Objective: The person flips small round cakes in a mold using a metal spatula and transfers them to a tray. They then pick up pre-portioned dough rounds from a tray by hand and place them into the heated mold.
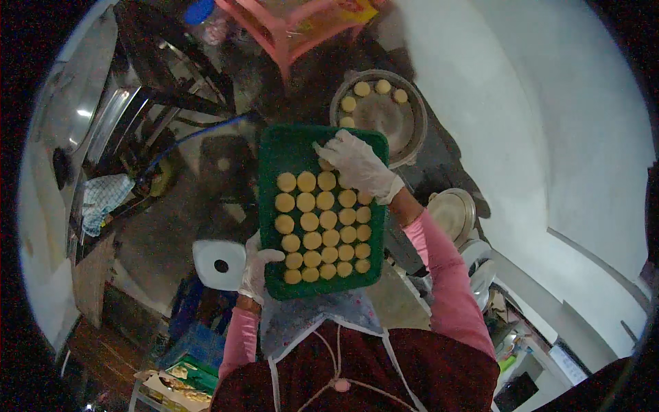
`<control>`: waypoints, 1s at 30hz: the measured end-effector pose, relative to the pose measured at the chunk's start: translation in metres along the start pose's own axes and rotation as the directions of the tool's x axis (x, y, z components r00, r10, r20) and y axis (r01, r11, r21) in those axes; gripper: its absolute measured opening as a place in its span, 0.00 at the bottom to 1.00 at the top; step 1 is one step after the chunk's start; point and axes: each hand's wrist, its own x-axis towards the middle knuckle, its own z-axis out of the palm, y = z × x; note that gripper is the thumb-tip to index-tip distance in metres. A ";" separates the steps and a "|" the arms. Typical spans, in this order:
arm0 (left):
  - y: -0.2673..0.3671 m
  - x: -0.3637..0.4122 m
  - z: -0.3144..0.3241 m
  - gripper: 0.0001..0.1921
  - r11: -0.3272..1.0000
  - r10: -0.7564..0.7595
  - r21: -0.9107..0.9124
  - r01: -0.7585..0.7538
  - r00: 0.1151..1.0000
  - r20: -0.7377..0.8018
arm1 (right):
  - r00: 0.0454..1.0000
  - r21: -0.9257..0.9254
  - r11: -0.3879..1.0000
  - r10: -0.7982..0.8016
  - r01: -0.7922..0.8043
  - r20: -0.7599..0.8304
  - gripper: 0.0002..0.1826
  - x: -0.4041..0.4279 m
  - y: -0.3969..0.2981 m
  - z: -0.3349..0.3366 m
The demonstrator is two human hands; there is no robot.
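Note:
A green plastic tray [298, 147] is in front of my chest, with rows of round, flat, pale dough pieces [325, 201] on it. My left hand [255, 268], in a translucent glove, grips the tray's left edge, thumb over the rim. My right hand [355, 162], gloved too, reaches over the tray's far right part. Its fingers are at a dough piece [326, 165] that shows partly beneath them; whether they pinch it is hidden. Just beyond the tray is a round metal pan [378, 116] with several similar pieces along its far and left side, partly covered by the tray.
A pink plastic stand [280, 36] is at the far side. To the right are a smaller round metal pan [453, 213] and a white wall [515, 129]. A white square object with a dark hole [219, 263] lies left of the tray. A checked cloth [105, 198] hangs further left.

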 end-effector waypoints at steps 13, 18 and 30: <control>-0.018 -0.009 0.003 0.23 0.952 0.147 0.266 -0.152 0.988 0.039 | 0.977 0.377 0.902 0.178 -0.210 0.118 0.16 -0.022 0.007 0.023; -0.016 -0.006 -0.009 0.36 0.988 0.029 -0.154 -0.017 0.996 0.082 | 0.964 0.689 0.701 0.265 -0.183 -0.014 0.15 -0.039 0.014 0.016; -0.067 -0.007 -0.049 0.32 0.846 0.459 0.314 -0.431 0.888 -0.018 | 0.390 0.199 0.533 0.784 -0.823 -0.483 0.11 -0.078 0.173 0.075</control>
